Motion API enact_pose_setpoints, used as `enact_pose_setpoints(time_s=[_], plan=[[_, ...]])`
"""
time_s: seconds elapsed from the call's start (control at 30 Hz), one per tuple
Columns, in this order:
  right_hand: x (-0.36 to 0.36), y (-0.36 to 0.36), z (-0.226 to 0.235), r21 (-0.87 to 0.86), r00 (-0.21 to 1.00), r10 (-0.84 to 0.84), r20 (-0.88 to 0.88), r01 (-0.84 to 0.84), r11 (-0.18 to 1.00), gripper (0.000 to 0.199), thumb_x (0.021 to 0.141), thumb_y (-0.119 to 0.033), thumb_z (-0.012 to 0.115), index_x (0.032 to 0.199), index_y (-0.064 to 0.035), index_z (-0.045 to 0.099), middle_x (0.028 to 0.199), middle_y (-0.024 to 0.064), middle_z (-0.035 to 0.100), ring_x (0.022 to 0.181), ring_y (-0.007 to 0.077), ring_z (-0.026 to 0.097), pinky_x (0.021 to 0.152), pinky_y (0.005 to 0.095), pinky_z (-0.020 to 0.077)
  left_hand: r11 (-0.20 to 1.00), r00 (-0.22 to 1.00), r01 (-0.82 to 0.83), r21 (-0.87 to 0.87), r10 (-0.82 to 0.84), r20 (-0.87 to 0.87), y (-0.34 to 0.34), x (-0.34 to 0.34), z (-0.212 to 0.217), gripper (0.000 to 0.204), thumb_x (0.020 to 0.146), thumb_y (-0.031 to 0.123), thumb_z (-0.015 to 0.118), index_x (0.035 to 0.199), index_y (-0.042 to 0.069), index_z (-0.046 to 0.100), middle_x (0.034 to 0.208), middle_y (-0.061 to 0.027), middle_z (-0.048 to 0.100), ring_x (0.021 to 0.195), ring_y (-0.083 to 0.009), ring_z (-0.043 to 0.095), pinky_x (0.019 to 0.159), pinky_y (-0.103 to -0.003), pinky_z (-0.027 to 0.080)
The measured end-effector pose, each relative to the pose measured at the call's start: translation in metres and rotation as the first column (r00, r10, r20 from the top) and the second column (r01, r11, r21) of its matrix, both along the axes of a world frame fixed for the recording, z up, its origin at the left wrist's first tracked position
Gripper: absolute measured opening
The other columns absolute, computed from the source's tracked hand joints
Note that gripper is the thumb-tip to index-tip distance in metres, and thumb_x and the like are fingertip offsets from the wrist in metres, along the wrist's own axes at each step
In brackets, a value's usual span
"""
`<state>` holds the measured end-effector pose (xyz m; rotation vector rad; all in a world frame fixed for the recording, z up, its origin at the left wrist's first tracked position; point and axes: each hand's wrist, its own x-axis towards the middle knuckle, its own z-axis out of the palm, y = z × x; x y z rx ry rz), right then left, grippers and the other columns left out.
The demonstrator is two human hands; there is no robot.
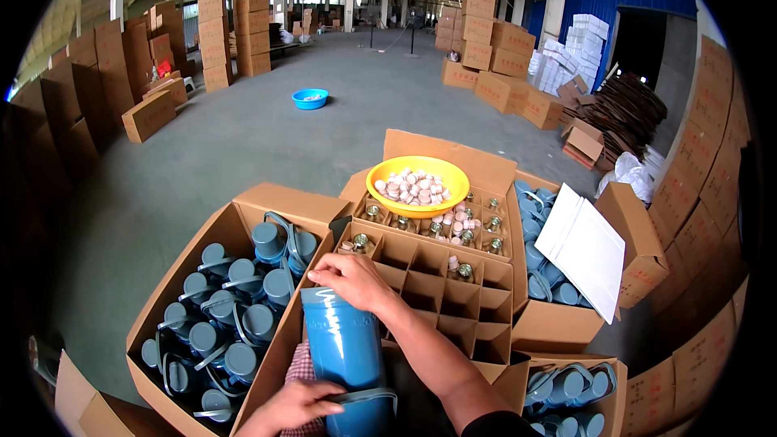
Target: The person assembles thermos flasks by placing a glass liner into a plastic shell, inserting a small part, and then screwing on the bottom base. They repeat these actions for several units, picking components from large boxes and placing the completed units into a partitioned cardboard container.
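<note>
A tall blue cylindrical flask shell [346, 348] stands upright against my lap. My right hand [353, 281] lies over its open top rim, fingers curled down on it. My left hand [293, 406] grips its lower part, touching a blue strap handle [364, 395] that wraps the shell. Just beyond my right hand is a cardboard box with divider cells [441, 291]; its far cells hold glass liners [463, 271], its near cells are bare. A yellow bowl [418, 186] of pale pink stoppers rests on the far box.
An open carton [182, 275] at my left is packed with blue-grey caps and straps. More blue shells fill cartons at the right [538, 235] and lower right [571, 392], with white sheets [583, 247] lying across. Stacked cartons line the hall; a blue basin [310, 98] sits on the floor.
</note>
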<state>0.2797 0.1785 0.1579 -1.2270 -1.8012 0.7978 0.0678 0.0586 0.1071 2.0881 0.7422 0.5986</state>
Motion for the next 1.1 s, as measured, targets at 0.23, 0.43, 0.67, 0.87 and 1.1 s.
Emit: enact_pose_setpoints(time_s=[0.23,0.43,0.67,0.87,1.1], plan=[[-0.007,-0.01,0.005,0.063,0.815,0.348,-0.463,-0.362,0.93,0.034,0.091,-0.035,0.058,0.089,-0.0023,0.066,0.076,0.0018,0.062,0.066,0.0084,0.055,0.063,0.0253,0.0451,0.816,0.554,-0.37,-0.444,0.577,0.6,0.125,-0.023,-0.044,0.059,0.093,0.052,0.045,0.121,0.001,0.056,0.109,-0.0131,0.063,0.101,-0.0248,0.06,0.088,-0.037,0.046],[0.035,0.021,-0.051,0.348,0.944,0.301,-0.135,-0.239,0.907,0.088,0.088,-0.073,0.023,0.131,-0.0015,0.051,0.141,0.0192,0.043,0.134,0.0289,0.037,0.111,0.0409,0.0247,0.969,0.531,0.173,-0.176,0.059,0.846,0.12,0.009,0.026,0.087,0.087,0.072,0.035,0.144,0.006,0.035,0.149,-0.0182,0.031,0.135,-0.0327,0.035,0.112,-0.049,0.021],[0.003,0.013,-0.019,0.393,0.639,0.527,-0.56,-0.354,0.848,0.089,0.089,-0.072,0.029,0.135,0.0019,0.045,0.139,0.0172,0.047,0.129,0.0267,0.044,0.108,0.04,0.0294,0.972,0.692,-0.111,-0.206,0.225,0.686,0.147,-0.016,-0.02,0.07,0.068,0.054,0.072,0.115,0.003,0.065,0.129,-0.0247,0.054,0.127,-0.0374,0.046,0.111,-0.047,0.027],[-0.002,0.065,-0.115,0.041,0.533,0.25,-0.808,-0.372,0.927,0.056,0.094,-0.048,0.047,0.127,-0.0039,0.055,0.124,0.0118,0.06,0.115,0.0211,0.055,0.098,0.0326,0.0412,0.895,0.88,-0.414,0.168,0.346,0.325,0.159,0.028,0.069,0.051,0.075,0.048,0.067,0.08,-0.003,0.069,0.072,-0.0103,0.063,0.066,-0.0188,0.058,0.06,-0.031,0.044],[0.156,0.08,-0.201,-0.256,0.692,-0.684,-0.232,0.635,0.729,0.016,0.08,-0.018,0.07,0.092,-0.008,0.072,0.085,0.0081,0.071,0.078,0.015,0.066,0.073,0.0287,0.051,0.97,0.957,-0.227,0.09,0.205,0.204,0.184,0.033,0.048,0.063,0.058,0.054,0.078,0.085,-0.002,0.068,0.076,-0.011,0.065,0.072,-0.0225,0.061,0.068,-0.032,0.046]])
